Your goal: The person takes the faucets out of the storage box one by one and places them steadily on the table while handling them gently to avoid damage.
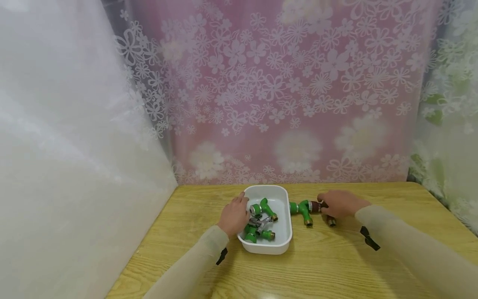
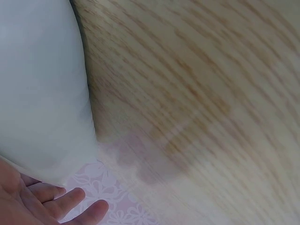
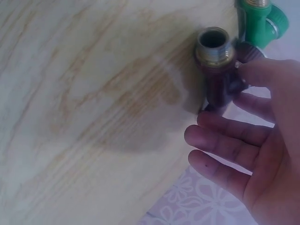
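My left hand (image 1: 234, 216) holds the left rim of a white plastic tray (image 1: 266, 249), its other fingers loose along the outside wall. In the tray lie several green branched pipe fittings (image 1: 266, 207) with brass threaded ends, along with shiny metal fittings (image 1: 263, 224). On the right, my right hand (image 1: 341, 203) pinches a dark maroon branched fitting (image 3: 219, 84) between thumb and index finger. Its threaded metal mouth points toward the right wrist camera, and the other three fingers are spread apart from it. Part of the maroon fitting is hidden behind my fingers in the head view.
Just right of the tray, another green fitting (image 1: 305, 211) lies on the wooden table (image 1: 317, 265), in line with the maroon one. A flowered pink curtain (image 1: 291, 104) hangs behind the table's back edge, and a white sheet (image 1: 74, 166) hangs on the left.
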`<state>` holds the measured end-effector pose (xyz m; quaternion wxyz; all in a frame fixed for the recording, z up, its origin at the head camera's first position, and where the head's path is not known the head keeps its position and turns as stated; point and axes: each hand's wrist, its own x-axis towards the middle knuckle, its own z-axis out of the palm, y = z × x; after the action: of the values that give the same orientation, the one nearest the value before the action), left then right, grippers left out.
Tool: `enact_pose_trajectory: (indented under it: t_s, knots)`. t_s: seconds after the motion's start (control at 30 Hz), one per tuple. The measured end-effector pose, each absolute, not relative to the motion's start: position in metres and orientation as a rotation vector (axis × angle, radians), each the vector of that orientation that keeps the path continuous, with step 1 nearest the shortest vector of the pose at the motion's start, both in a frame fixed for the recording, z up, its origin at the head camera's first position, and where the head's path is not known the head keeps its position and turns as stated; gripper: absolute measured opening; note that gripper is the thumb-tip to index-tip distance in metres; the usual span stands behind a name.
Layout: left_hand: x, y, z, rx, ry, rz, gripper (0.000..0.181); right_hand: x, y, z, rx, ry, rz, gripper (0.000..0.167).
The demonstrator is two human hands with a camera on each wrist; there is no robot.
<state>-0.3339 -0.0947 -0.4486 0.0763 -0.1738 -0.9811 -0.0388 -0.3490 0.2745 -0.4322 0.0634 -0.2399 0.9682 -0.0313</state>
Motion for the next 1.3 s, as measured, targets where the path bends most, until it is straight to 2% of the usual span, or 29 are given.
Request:
enact_pose_trajectory:
  t_s: [0.2,0.57,0.73,1.13,1.3]
  knots:
    - [-0.335,-0.095,-0.45,-0.529,-2.921,-0.11,0.048,-0.344,0.271,-0.42,-0.787,2.968,-0.043,0.033]
    - [-0.336,-0.096,-0.45,-0.536,-2.923,-0.104,0.047,-0.341,0.241,-0.405,-0.989,3.001,0.071,0.022]
    - [-0.335,-0.096,-0.45,-0.538,-2.919,-0.103,0.047,-0.338,0.226,-0.397,-1.063,2.994,0.062,0.022]
    - [-0.335,-0.095,-0.449,-0.508,-2.922,-0.123,0.047,-0.341,0.192,-0.383,-1.18,2.94,0.053,0.02]
    - [-0.336,-0.095,-0.451,-0.518,-2.932,-0.127,0.048,-0.343,0.178,-0.379,-1.152,2.908,0.062,0.021]
